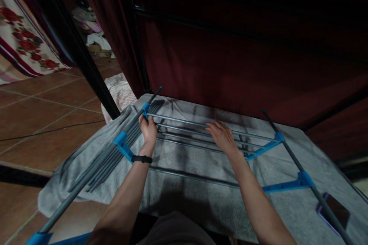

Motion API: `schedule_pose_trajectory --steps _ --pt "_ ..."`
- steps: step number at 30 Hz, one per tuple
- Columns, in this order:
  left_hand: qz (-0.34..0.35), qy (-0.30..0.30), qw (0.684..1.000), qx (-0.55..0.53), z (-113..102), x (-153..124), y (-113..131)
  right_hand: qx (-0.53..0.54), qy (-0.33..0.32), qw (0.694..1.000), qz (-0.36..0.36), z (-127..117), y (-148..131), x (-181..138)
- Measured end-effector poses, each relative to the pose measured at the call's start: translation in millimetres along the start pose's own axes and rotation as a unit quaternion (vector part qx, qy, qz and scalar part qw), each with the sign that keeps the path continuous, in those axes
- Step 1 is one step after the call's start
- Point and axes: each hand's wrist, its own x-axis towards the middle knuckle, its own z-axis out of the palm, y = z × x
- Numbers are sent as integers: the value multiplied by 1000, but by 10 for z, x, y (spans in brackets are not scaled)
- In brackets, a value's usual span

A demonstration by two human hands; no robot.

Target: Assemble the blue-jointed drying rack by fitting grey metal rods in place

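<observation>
A rack frame of grey metal rods (184,122) with blue plastic connectors (124,144) lies on a grey cloth (201,195). My left hand (148,129) is closed around the far rod beside a blue corner connector (145,109) on the left side rail. A black band (141,159) is on that wrist. My right hand (222,136) rests flat, fingers stretched out, on the cross rods near the middle. A bundle of loose grey rods (115,157) lies along the left rail.
A dark phone (335,208) lies on the cloth at the right, next to the right rail (290,153). Dark red fabric (244,65) on a black frame rises behind. Terracotta floor tiles (43,115), a black pole (83,61) and a striped cloth (120,92) are at left.
</observation>
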Motion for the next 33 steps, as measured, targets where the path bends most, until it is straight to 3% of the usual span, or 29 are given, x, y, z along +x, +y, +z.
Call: schedule_pose_trajectory --steps 10,33 --pt "10 -3 1000 6 12 -31 65 21 31 999 -10 14 20 0" --pt "20 -6 999 31 -2 -68 58 20 30 999 -29 66 79 -5"
